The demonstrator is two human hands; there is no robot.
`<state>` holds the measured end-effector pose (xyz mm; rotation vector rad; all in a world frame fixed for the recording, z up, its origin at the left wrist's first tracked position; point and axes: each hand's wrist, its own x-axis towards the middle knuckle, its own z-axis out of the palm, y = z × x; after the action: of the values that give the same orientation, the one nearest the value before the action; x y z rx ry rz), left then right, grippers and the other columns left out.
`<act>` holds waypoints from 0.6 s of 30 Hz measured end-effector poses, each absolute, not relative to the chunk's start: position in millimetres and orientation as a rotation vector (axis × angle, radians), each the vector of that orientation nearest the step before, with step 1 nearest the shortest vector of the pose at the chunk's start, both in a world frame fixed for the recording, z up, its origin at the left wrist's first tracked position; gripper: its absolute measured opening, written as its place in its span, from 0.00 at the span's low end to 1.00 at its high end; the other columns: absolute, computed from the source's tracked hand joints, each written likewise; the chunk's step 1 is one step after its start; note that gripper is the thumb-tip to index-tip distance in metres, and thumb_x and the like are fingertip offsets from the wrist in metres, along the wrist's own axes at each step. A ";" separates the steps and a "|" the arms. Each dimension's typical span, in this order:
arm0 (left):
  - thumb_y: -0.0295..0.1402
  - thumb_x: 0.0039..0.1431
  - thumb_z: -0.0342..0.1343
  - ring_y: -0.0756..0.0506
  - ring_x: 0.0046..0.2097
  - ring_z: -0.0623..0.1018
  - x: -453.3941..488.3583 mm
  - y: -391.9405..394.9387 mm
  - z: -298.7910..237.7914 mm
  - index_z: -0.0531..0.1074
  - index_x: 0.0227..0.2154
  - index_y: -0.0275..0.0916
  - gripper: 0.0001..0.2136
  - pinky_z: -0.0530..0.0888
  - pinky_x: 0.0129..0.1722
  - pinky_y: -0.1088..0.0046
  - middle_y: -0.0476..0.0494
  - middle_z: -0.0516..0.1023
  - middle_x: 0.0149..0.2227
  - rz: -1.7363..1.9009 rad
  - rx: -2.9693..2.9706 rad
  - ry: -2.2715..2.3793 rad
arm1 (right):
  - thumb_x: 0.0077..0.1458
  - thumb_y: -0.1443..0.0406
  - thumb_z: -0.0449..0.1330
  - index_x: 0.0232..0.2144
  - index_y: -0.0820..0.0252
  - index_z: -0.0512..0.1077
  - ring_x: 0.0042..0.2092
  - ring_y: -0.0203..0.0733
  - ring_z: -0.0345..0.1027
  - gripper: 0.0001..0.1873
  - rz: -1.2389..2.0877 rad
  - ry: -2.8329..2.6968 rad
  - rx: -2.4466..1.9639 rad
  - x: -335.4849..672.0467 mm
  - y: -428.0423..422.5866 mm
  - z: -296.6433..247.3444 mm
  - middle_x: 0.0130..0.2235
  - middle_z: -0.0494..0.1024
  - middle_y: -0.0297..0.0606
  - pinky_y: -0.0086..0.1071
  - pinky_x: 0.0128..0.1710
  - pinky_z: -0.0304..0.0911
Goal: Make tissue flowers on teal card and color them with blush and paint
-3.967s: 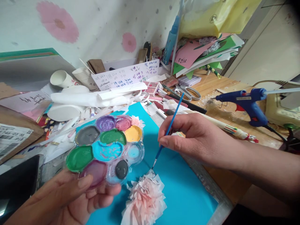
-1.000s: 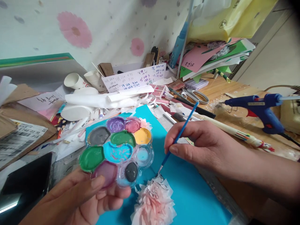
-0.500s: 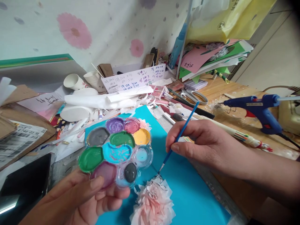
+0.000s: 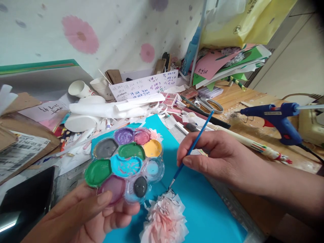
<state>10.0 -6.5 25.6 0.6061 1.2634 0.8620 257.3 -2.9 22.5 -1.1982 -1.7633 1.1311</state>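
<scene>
My left hand (image 4: 86, 216) grips a clear flower-shaped paint palette (image 4: 125, 163) from below, thumb on its near rim; its wells hold green, purple, pink, yellow, grey, blue and black paint. My right hand (image 4: 215, 158) pinches a thin blue paintbrush (image 4: 192, 148), its tip touching the top edge of a pale pink tissue-paper flower (image 4: 164, 219). The flower's petals carry dark painted edging. It lies on a turquoise paper sheet (image 4: 202, 206).
A blue glue gun (image 4: 275, 118) lies at the right on the wooden desk. Scissors (image 4: 207, 103), pens, paper cups (image 4: 81, 88), white paper rolls and a handwritten card (image 4: 144, 84) crowd the back. A dark tablet (image 4: 27, 199) and cardboard sit at the left.
The brush tip stays on the flower's upper edge with small strokes. The view has drifted slightly; palette and left hand hold steady.
</scene>
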 end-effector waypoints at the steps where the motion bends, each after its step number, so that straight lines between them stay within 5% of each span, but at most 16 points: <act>1: 0.28 0.24 0.78 0.39 0.26 0.83 9.9 -6.7 25.4 0.80 0.25 0.39 0.19 0.81 0.23 0.72 0.44 0.84 0.25 0.865 0.603 1.267 | 0.52 0.71 0.57 0.30 0.62 0.73 0.32 0.35 0.69 0.05 1.135 -1.764 -1.202 257.2 -3.2 22.6 0.30 0.78 0.36 0.27 0.32 0.66; 18: 0.30 0.25 0.78 0.40 0.26 0.83 9.8 -9.9 23.5 0.82 0.23 0.40 0.16 0.80 0.23 0.74 0.44 0.83 0.21 0.877 0.623 1.289 | 0.52 0.71 0.57 0.30 0.61 0.73 0.32 0.37 0.70 0.05 1.137 -1.758 -1.245 264.2 -1.3 21.7 0.30 0.78 0.36 0.28 0.31 0.65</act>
<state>9.8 -9.9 23.5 0.6229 1.2888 0.8771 264.2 -1.3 21.7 -1.2447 -1.7576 1.1371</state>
